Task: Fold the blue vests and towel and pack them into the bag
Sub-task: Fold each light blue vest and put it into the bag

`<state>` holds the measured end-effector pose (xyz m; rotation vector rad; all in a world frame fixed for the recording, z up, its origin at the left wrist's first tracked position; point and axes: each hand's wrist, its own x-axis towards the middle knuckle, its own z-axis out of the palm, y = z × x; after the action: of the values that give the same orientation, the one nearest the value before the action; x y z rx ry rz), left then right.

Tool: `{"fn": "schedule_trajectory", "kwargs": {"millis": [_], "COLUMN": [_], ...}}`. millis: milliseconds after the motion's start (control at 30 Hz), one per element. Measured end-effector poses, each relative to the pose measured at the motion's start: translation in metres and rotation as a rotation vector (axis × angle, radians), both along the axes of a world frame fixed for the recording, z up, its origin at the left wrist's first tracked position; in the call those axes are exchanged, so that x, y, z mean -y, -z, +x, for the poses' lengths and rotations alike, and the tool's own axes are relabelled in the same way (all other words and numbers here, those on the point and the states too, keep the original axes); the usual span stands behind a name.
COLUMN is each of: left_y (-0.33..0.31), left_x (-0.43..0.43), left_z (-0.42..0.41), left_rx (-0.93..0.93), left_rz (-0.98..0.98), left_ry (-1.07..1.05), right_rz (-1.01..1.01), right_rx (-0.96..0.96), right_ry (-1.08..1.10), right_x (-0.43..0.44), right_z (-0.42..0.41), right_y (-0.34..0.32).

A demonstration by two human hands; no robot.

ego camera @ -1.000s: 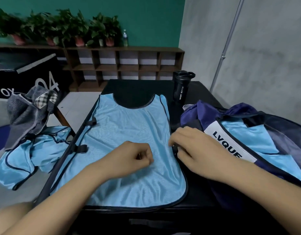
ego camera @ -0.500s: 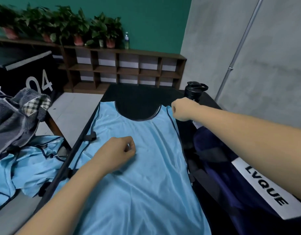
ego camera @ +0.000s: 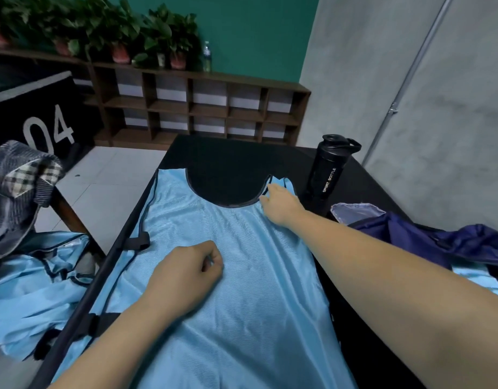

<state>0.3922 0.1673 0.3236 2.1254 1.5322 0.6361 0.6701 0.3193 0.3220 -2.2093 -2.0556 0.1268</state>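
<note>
My right hand (ego camera: 280, 204) is stretched out, fingers closed on the far right shoulder strap of the light blue mesh vest with dark trim (ego camera: 250, 313), which lies flat on the black table (ego camera: 228, 155). My left hand (ego camera: 186, 273) is curled tight at the vest's middle, thumb and forefinger nipping a bit of cloth.

One light-blue mesh vest (ego camera: 242, 290) with dark trim lies spread flat on the black table (ego camera: 228, 155), neckline at the far end. More blue vests (ego camera: 31, 290) lie crumpled in a heap off the table's left edge. A grey striped towel (ego camera: 17, 186) is draped just above that heap. The navy bag (ego camera: 438, 240) slumps at the table's right, with light-blue cloth showing inside.
</note>
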Motion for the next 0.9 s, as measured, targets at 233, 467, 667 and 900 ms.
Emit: {"fn": "schedule_trajectory", "kwargs": {"millis": [233, 467, 667, 900], "left_y": [0.002, -0.007, -0.033, -0.038], "left_x": [0.0, -0.008, -0.06, -0.165], "left_z": [-0.001, -0.006, -0.014, -0.028], "left_rx": [0.02, 0.072, 0.017, -0.11], "left_rz": [0.034, -0.083, -0.085, 0.07], "left_ry": [-0.016, 0.016, -0.024, -0.17], "right_rz": [0.118, 0.185, 0.192, 0.04], "right_rx": [0.065, 0.289, 0.183, 0.173], "right_ry": [0.191, 0.149, 0.1, 0.102], "right_x": [-0.003, -0.012, -0.043, -0.073], "right_z": [0.038, 0.038, 0.045, 0.058], "right_y": [0.027, 0.015, 0.002, -0.008]}}
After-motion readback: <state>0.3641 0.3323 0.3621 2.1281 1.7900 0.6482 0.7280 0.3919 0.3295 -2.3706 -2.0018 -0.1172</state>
